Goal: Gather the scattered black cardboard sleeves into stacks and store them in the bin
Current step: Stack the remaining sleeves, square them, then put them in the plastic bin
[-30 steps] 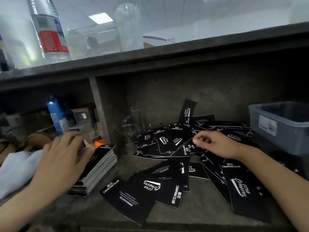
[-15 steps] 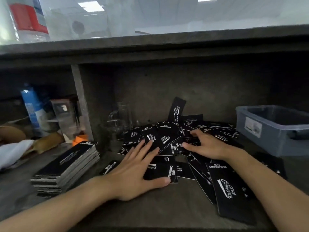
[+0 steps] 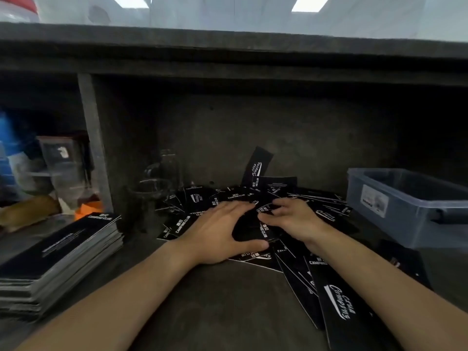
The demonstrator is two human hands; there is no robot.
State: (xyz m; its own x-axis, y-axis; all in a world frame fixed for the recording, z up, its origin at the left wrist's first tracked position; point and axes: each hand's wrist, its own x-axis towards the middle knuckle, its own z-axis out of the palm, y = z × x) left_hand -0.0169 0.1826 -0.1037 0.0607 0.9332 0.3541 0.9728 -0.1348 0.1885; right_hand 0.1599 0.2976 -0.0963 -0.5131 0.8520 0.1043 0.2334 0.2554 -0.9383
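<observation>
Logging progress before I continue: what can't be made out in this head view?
- Grey plastic bin: head view; near wall hides its inside, frame edge cuts its right end.
- Scattered black cardboard sleeves: left hand and right hand cover the middle ones.
- Stacked black sleeves: left edge cuts them off.

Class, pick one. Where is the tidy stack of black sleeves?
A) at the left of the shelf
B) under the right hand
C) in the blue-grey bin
A: the stack lies left on the shelf, apart from the left hand and right hand; the bin stands at right.
</observation>
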